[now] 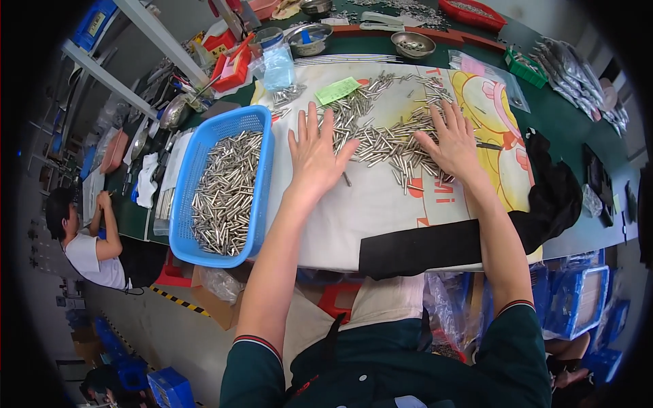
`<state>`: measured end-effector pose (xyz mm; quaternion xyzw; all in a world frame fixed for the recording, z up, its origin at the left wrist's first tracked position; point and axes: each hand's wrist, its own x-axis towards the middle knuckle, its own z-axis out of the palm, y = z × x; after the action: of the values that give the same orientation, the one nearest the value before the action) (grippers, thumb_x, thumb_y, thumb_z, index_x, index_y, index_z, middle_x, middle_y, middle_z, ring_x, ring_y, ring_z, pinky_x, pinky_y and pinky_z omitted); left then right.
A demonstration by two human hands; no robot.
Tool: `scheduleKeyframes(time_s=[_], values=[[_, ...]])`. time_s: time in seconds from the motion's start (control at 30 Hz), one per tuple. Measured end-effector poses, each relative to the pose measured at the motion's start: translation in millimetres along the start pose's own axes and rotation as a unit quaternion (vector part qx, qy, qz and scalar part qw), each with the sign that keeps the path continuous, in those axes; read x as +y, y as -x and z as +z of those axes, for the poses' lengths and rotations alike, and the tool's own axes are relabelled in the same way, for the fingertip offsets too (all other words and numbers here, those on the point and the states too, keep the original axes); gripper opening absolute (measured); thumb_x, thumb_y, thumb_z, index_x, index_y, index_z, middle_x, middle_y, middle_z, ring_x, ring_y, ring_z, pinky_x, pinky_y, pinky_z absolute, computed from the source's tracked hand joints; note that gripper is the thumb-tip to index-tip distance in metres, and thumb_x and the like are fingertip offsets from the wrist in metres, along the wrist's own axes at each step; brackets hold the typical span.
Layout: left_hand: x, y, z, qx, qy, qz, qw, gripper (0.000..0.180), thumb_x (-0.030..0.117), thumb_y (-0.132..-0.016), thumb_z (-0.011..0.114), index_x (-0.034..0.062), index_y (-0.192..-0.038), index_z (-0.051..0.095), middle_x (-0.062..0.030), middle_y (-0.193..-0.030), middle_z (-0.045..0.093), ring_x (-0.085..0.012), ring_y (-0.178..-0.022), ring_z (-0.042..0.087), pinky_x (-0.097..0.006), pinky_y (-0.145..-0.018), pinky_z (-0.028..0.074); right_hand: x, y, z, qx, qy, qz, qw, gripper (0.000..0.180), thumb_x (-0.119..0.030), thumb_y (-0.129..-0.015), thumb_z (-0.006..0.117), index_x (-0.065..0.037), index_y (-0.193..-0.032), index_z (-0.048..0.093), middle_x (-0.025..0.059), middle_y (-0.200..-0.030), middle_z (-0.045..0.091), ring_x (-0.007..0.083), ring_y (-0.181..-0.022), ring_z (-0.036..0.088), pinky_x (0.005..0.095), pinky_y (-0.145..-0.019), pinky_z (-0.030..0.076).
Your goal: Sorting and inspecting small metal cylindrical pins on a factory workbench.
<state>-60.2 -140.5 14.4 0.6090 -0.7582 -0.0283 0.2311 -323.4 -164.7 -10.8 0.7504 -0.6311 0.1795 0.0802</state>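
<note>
Both of my hands rest palm down at the two sides of a loose spread of small metal pins (381, 141) on a pale printed cloth (326, 228). My left hand (316, 153) has its fingers spread and touches the left edge of the pins. Over at the right edge, my right hand (454, 144) lies with fingers apart, some pins beside and under it. Left of my left forearm stands a blue plastic basket (266, 170) holding many similar metal pins (228, 194). A green paper slip (338, 90) lies at the far side of the spread.
A black cloth (422, 248) lies along the near edge under my right forearm. Metal bowls (413, 45), a red tray (474, 13) and a green basket (525, 68) stand at the back. Bagged parts (568, 71) lie far right. Another person (95, 248) works at the left.
</note>
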Motion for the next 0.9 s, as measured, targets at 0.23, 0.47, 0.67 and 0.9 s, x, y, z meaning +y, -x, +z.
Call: scheduleKeyframes(time_s=[0.23,0.47,0.67,0.9], values=[[-13.8,-0.4,21.5,-0.163,0.019,0.080,0.983,0.085,0.067,-0.085,0.039,0.0092,-0.145,0.024,-0.0151,-0.152,0.013,-0.0262,-0.142,0.008,-0.046,-0.113,0.005,-31.4,9.5,8.6,-0.094,-0.050,-0.047,0.993,0.090,-0.069,-0.084,0.036,0.000,-0.141,0.027,0.0215,-0.148,0.021,0.0318,-0.140,0.014,0.0416,-0.113,0.012],[11.2,51.1,3.2,-0.174,0.009,0.177,0.969,0.088,0.062,-0.082,0.051,0.0095,-0.146,0.020,-0.0145,-0.151,0.016,-0.0298,-0.140,0.014,-0.049,-0.113,0.010,-74.1,30.7,6.9,-0.093,-0.137,-0.211,0.963,0.076,-0.055,-0.091,0.039,0.003,-0.139,0.029,0.0215,-0.146,0.025,0.0325,-0.139,0.018,0.0413,-0.113,0.015],[6.4,75.1,-18.4,-0.156,0.087,0.163,0.970,0.073,0.045,-0.085,0.057,0.0037,-0.139,0.032,-0.0170,-0.147,0.025,-0.0321,-0.138,0.021,-0.052,-0.110,0.013,-69.5,24.9,-7.3,-0.069,-0.372,-0.223,0.899,0.041,-0.027,-0.091,0.051,0.000,-0.121,0.052,0.0195,-0.126,0.050,0.0333,-0.121,0.045,0.0408,-0.102,0.035],[-14.6,81.9,-36.7,0.019,0.069,-0.001,0.997,0.009,-0.001,-0.077,0.061,-0.0017,-0.086,0.062,-0.0112,-0.075,0.057,-0.0246,-0.068,0.059,-0.035,-0.063,0.047,-44.4,9.2,-24.6,-0.012,-0.327,-0.150,0.933,0.009,-0.007,-0.077,0.062,0.001,-0.083,0.063,0.0106,-0.080,0.057,0.0239,-0.080,0.056,0.0334,-0.068,0.045]])
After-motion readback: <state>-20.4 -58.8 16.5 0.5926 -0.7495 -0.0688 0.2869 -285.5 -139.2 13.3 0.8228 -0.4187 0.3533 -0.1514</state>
